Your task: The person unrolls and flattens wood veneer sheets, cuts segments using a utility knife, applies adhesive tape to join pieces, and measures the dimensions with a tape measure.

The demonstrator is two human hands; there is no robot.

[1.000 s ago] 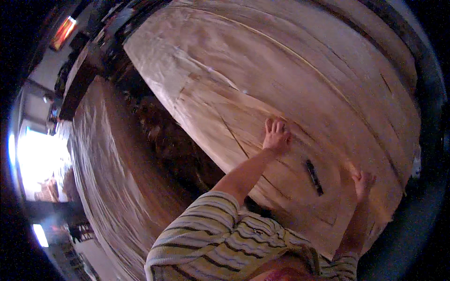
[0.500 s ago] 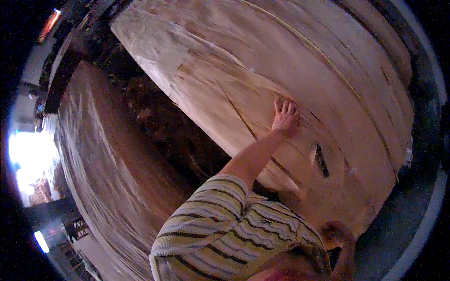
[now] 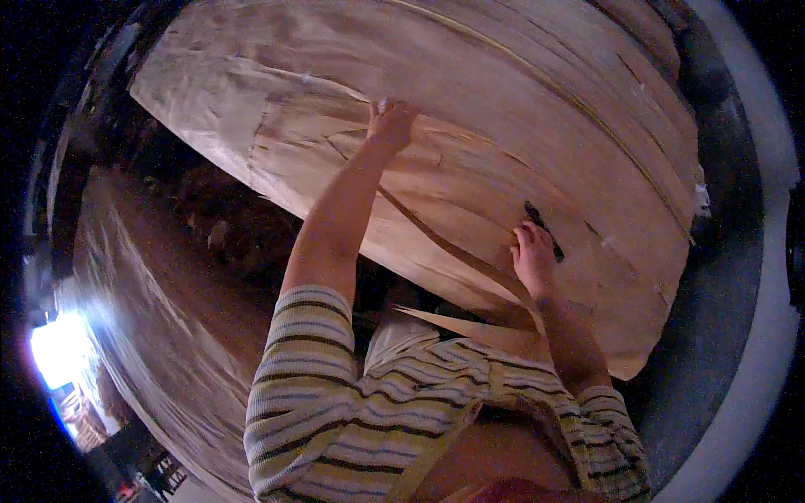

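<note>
A wide, thin wood veneer sheet point(image 3: 470, 201) with splits and a ragged torn edge lies under both hands. My left hand point(image 3: 392, 126) reaches far across it, with curled fingers closed on the veneer at the torn edge. Nearer to me on the right, my right hand point(image 3: 534, 258) rests with loosely bent fingers at the side of a narrow dark flat object point(image 3: 553, 243), partly behind them. I cannot make out its kind. A long narrow veneer strip point(image 3: 453, 250) curves across the sheet toward my right forearm and body.
More veneer with long cracks point(image 3: 520, 59) covers the far side. Along the left, beyond a dark gap with brown scraps point(image 3: 243, 222), lies another large veneer pile point(image 3: 159, 285). A pointed veneer piece point(image 3: 470, 329) sticks out near my waist. Grey floor point(image 3: 696, 352) runs along the right.
My left hand has moved away and to the left along the torn edge, and its fingers have curled. My right hand has come up from near my body to the dark object. The view has shifted.
</note>
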